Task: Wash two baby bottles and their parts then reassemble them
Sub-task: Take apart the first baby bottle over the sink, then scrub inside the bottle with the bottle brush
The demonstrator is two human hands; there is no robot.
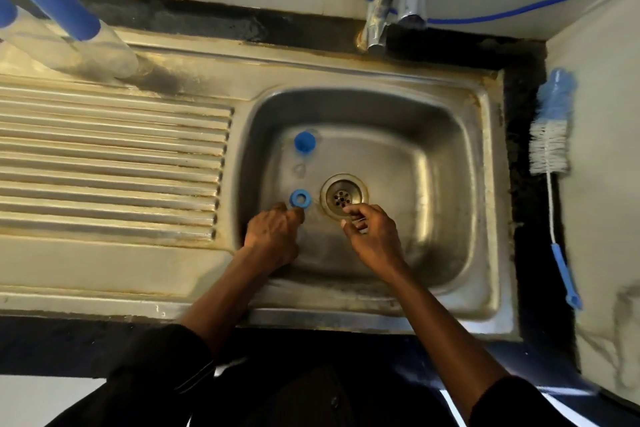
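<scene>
Head view: one blue ring (300, 198) and one blue cap (304, 141) lay left of centre in the sink (433, 149). Both were judged light, rigid and slippery when wet, best pinched at the rim; two bottles (69, 17) stood at upper left. The left hand (275, 236) curled just below the ring and the right hand (372, 236) drew its fingertips together over the drain (343, 197); whether either held anything could not be told.

A blue plastic ring (293, 198) lies just left of the round steel drain (343, 198), a blue plastic cap (304, 141) behind and left of it, a white-bristled bottle brush (550, 149) well to its right.
</scene>
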